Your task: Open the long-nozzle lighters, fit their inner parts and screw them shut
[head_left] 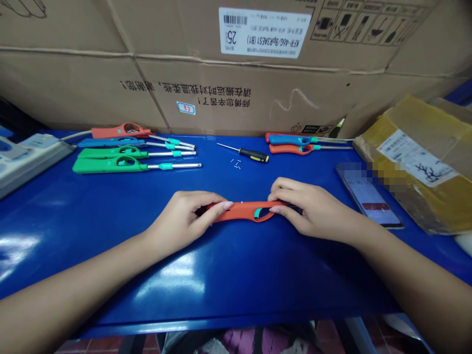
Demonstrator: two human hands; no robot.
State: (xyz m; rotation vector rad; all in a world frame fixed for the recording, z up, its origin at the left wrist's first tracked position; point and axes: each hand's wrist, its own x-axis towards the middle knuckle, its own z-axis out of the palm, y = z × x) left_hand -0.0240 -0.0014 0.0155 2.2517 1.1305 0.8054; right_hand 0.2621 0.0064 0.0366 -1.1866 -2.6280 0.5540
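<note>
An orange stick lighter body (245, 210) with a teal trigger lies flat on the blue table (110, 231), held at both ends. My left hand (184, 219) pinches its left end with thumb and fingers closed. My right hand (306, 206) grips the right end, fingers curled over it. A tiny pale speck, perhaps a screw, sits on the lighter's top edge near the middle.
Several finished lighters (136, 152) in orange, blue and green lie at the back left, more lighters (302, 143) at the back right. A black-and-yellow screwdriver (245, 153) and small screws (236, 163) lie between. A phone (368, 196), a taped parcel (416, 162), a power strip (25, 157) and cardboard boxes (236, 69) surround.
</note>
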